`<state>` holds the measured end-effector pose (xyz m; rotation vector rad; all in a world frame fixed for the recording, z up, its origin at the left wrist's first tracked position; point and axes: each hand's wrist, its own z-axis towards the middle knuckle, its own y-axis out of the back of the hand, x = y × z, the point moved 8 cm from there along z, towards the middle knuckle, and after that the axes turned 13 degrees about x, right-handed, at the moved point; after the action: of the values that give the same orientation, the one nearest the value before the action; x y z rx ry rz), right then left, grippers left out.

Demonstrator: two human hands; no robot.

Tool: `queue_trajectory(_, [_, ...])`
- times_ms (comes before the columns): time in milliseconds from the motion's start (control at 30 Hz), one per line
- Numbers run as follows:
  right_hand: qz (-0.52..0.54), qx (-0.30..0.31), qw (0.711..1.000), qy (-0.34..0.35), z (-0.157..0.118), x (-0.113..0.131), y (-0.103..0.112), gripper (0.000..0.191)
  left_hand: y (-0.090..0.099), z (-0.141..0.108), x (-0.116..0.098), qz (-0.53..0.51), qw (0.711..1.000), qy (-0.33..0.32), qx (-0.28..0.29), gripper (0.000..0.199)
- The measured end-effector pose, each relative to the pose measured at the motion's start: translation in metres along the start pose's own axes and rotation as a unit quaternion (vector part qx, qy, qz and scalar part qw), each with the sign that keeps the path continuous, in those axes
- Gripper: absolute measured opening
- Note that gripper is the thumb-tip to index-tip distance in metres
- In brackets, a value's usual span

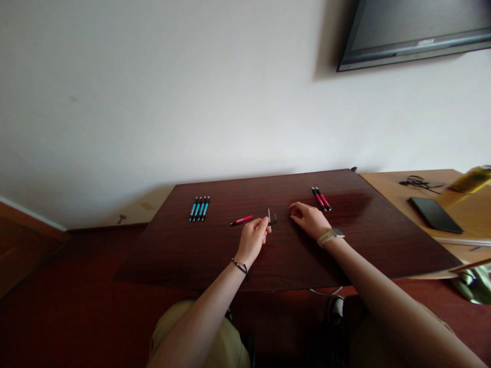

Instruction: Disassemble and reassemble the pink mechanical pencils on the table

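My left hand [253, 236] is closed in a pinch on a thin, light-coloured rod that looks like a pen refill [269, 212], standing up from the fingertips. A small black piece [273, 223] shows just beside those fingers, and tiny parts [275, 216] lie close by, too small to name. To the left of the hand a red pen barrel with a black end [241, 220] lies on the table. My right hand [310, 220] rests low over the table, fingers loosely curved and thumb apart, with nothing visible in it. Beyond it lie red-and-black pens [321, 198] side by side.
Several blue-and-black pens [199, 208] lie in a row on the left of the dark wooden table [230, 266]. On the lighter desk [387, 189] at right are a black phone [435, 214], a coiled cable [418, 182] and a yellow object [471, 179]. A television [418, 36] hangs above.
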<state>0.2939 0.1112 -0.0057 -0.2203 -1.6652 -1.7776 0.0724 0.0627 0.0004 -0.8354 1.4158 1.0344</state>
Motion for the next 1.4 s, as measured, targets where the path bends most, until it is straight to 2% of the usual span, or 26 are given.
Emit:
queue_trajectory(167, [0.016, 0.017, 1.000, 0.002, 0.000, 0.003, -0.004, 0.031, -0.002, 0.002, 0.001, -0.011, 1.000, 0.005, -0.002, 0.052])
queue_trajectory(267, [0.014, 0.003, 1.000, 0.009, -0.002, 0.008, 0.001, 0.034, -0.003, 0.002, 0.002, -0.028, 1.000, 0.007, -0.007, 0.048])
queue_trajectory(400, [0.010, -0.055, 0.998, 0.014, -0.011, 0.023, 0.017, 0.012, -0.002, 0.002, 0.004, -0.035, 0.999, -0.005, -0.018, 0.038])
queue_trajectory(500, [0.032, -0.077, 0.996, 0.014, -0.018, 0.038, 0.024, 0.024, -0.001, 0.003, 0.007, -0.042, 0.999, -0.011, -0.022, 0.034])
queue_trajectory(667, [0.046, -0.069, 0.997, 0.009, -0.026, 0.061, 0.022, 0.041, -0.007, 0.003, 0.009, -0.081, 0.997, 0.007, -0.014, 0.030])
queue_trajectory(767, [0.058, -0.071, 0.992, 0.081, -0.028, 0.081, 0.022, 0.027, -0.010, 0.002, 0.007, -0.098, 0.995, 0.009, -0.007, 0.030])
queue_trajectory(800, [0.061, -0.065, 0.989, 0.118, -0.029, 0.089, 0.021, 0.030, -0.011, 0.002, 0.007, -0.099, 0.995, 0.007, -0.004, 0.030])
queue_trajectory(867, [0.059, -0.042, 0.981, 0.182, -0.029, 0.102, 0.016, 0.051, -0.013, 0.002, 0.006, -0.097, 0.995, 0.005, 0.005, 0.031])
queue_trajectory(933, [0.055, -0.025, 0.976, 0.208, -0.029, 0.107, 0.011, 0.063, -0.016, 0.002, 0.007, -0.091, 0.996, 0.005, 0.022, 0.031])
queue_trajectory(1033, [0.063, -0.020, 0.977, 0.202, -0.028, 0.107, 0.005, 0.071, -0.019, 0.003, 0.008, -0.075, 0.996, 0.006, 0.040, 0.030])
queue_trajectory(1200, [0.073, -0.025, 0.981, 0.179, -0.027, 0.099, 0.004, 0.080, -0.020, 0.002, 0.009, -0.060, 0.997, 0.015, 0.038, 0.034])
queue_trajectory(1400, [0.036, -0.031, 0.989, 0.138, -0.013, 0.059, 0.006, 0.088, -0.031, -0.004, 0.002, -0.017, 0.997, 0.007, 0.073, 0.034])
